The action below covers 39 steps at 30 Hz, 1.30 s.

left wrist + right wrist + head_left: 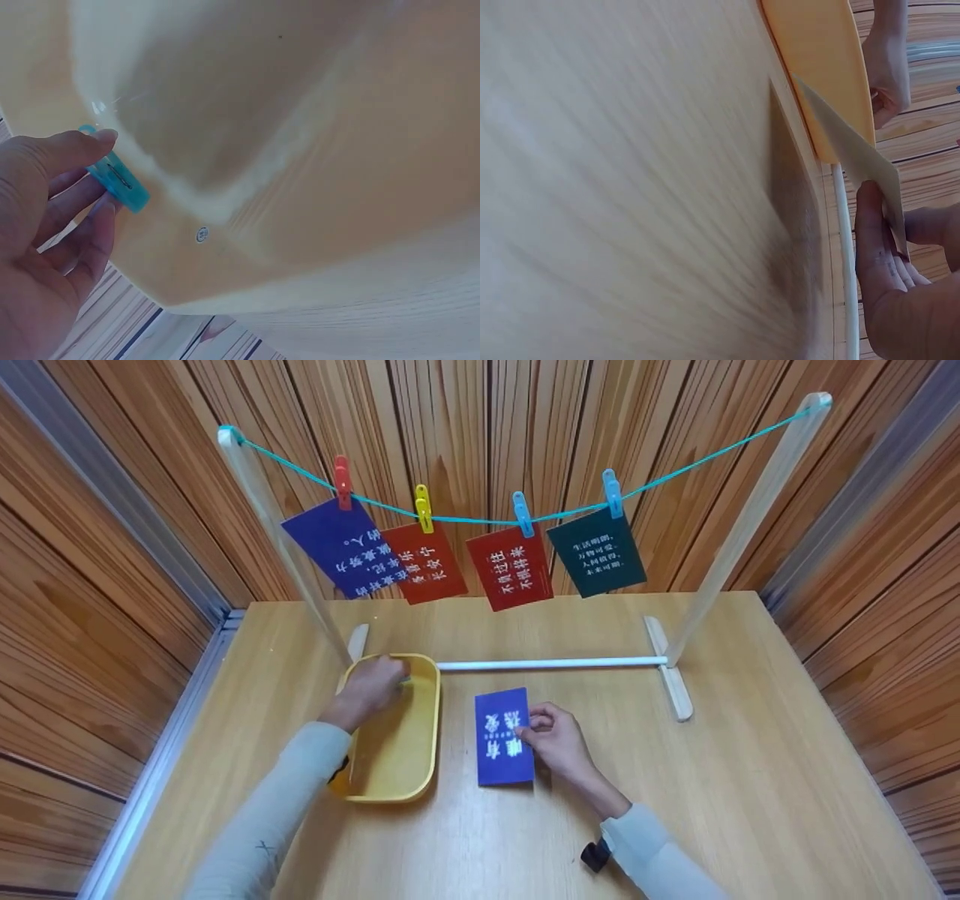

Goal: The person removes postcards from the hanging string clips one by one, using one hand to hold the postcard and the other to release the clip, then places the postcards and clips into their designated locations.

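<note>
Head view, right hand (pixel 561 741) pinching 唯有热爱 card (pixel 499 736), left hand (pixel 371 688) pinching peg (pixel 125 186)

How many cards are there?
5: a rectangular purple card, left red card, right red card and dark-green card hang from the turquoise string; the right hand holds another purple card.

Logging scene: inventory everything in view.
Table: 1, wood, below
Walls: 3, brown, around
Posts: 2, pale, on table
Rod: 1, white, between posts
Cord: 1, turquoise, between posts
Hung cards: 4, blue, red, red, dark green, cord
Clips: 4, red, yellow, blue, blue, cord
Tray: 1, yellow, table left
Held clip: 1, turquoise, left hand
Held card: 1, blue, right hand
Wrist devices: 2, black, cuffs
Sleeves: 2, pale, forearms
Left hand: 1, at tray
Right hand: 1, centre
</note>
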{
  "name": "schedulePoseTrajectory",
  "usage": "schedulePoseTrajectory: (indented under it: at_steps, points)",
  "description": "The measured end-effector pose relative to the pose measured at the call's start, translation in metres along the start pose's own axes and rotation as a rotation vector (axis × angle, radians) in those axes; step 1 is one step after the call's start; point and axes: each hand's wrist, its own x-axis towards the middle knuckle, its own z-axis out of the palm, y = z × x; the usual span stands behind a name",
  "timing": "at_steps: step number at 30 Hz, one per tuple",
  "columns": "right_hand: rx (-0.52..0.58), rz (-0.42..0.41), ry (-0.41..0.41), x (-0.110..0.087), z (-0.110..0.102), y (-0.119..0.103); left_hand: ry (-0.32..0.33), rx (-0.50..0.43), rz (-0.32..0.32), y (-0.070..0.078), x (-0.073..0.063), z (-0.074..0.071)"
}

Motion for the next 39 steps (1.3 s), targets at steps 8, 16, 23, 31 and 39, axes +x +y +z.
schedulePoseTrajectory:
  at_steps: [8, 16, 23, 31, 39]
  points:
    - [-0.091, -0.009, 0.024, 0.008, 0.013, 0.003, 0.038, 0.045, 0.031, -0.002, 0.003, 0.005]
    - [-0.183, -0.019, 0.056, 0.007, 0.015, -0.001, 0.076, 0.056, 0.066, -0.004, 0.006, 0.014]
    - [-0.385, 0.035, 0.016, 0.005, 0.013, -0.001, 0.038, 0.014, 0.03, -0.004, 0.007, 0.017]
    - [-0.494, 0.075, -0.022, 0.004, 0.014, -0.002, -0.037, -0.057, -0.002, -0.001, 0.002, 0.02]
    - [-0.505, 0.009, -0.009, 0.007, 0.015, -0.004, -0.01, -0.026, 0.019, 0.0, 0.002, 0.016]
